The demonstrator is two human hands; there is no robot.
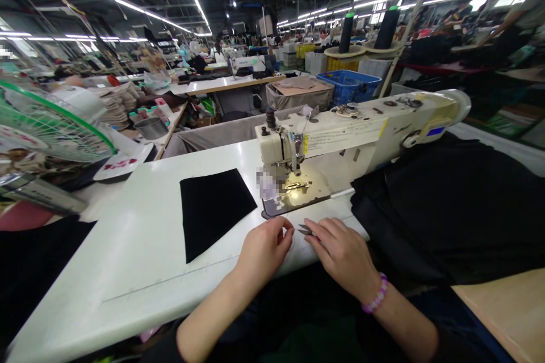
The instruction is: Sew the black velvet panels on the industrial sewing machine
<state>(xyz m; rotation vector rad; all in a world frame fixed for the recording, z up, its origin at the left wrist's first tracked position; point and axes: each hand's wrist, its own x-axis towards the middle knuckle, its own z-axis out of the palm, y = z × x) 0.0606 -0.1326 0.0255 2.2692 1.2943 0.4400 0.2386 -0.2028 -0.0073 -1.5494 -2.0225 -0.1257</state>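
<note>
In front of the sewing machine [361, 130], my left hand [266, 244] is closed in a pinch near the edge of the machine bed. Whatever lies between its fingertips is too fine to make out. My right hand [344, 255] grips a pair of small thread snips [305, 229], their dark blades pointing left towards the left fingertips. A short gap separates the two hands. On the white tabletop to the left, a black fabric piece [215, 210] lies flat, touching neither hand. The machine's lamp lights the needle plate [297, 185].
A large heap of black fabric [460, 204] covers the right side. A green-rimmed fan [55, 119] and a metal flask [38, 193] stand at the left. Thread cones [347, 34], a blue crate [349, 86] and other workstations are behind the machine.
</note>
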